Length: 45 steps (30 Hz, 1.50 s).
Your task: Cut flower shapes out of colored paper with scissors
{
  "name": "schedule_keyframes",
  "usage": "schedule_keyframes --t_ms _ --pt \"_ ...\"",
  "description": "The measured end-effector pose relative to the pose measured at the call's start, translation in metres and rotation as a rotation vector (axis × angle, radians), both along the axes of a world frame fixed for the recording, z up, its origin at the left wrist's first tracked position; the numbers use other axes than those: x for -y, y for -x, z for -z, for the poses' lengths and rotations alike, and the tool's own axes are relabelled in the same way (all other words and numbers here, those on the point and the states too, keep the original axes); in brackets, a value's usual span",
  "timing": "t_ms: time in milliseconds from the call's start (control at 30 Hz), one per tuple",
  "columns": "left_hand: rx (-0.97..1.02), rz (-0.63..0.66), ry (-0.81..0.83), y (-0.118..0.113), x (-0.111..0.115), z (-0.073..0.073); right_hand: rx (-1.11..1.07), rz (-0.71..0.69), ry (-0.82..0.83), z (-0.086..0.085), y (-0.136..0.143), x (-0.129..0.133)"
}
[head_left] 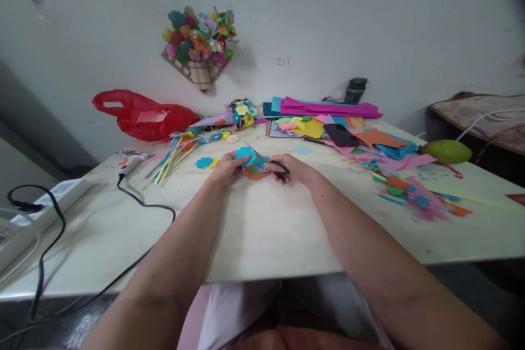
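Observation:
Near the middle of the table, my left hand (pixel 228 168) pinches a blue scalloped paper flower (pixel 245 156). Black-handled scissors (pixel 280 168) are in my right hand (pixel 293 167), with their blades pointing up and left beside the blue paper. Between my hands, orange paper (pixel 257 174) and bits of green and pink show below the flower; which fingers hold them I cannot tell. To the left of my left hand lies a blue and yellow paper flower (pixel 204 163). A pale blue paper circle (pixel 303 150) rests beyond my right hand.
A glue gun (pixel 134 163) with a black cord and a power strip (pixel 51 208) are on the left. Behind lie a red plastic bag (pixel 150 117), paper strips (pixel 172 158) and a paper bouquet (pixel 243 114). Paper scraps (pixel 426 197), a phone (pixel 340 134) and a green fruit (pixel 447 151) are right.

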<state>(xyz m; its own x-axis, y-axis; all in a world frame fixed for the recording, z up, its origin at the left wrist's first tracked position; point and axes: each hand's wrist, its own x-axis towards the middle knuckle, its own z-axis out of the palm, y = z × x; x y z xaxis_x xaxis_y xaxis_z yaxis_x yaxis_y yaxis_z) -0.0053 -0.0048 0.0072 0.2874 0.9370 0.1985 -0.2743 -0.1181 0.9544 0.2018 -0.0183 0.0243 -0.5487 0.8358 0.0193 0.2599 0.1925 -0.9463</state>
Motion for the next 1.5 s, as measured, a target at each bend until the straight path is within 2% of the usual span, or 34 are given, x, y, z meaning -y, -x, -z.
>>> schedule_keyframes --t_ms 533,900,1500 --pt "-0.028 0.007 0.040 0.0003 -0.0002 0.0015 -0.024 -0.018 0.000 0.0041 -0.0022 -0.0032" --pt "0.024 -0.068 0.050 -0.0031 0.0022 -0.0014 -0.031 -0.005 0.008 0.0014 0.0011 -0.0003" --pt "-0.053 -0.004 0.039 -0.0024 0.0031 -0.0037 -0.030 -0.004 -0.002 0.0042 -0.0060 -0.0049"
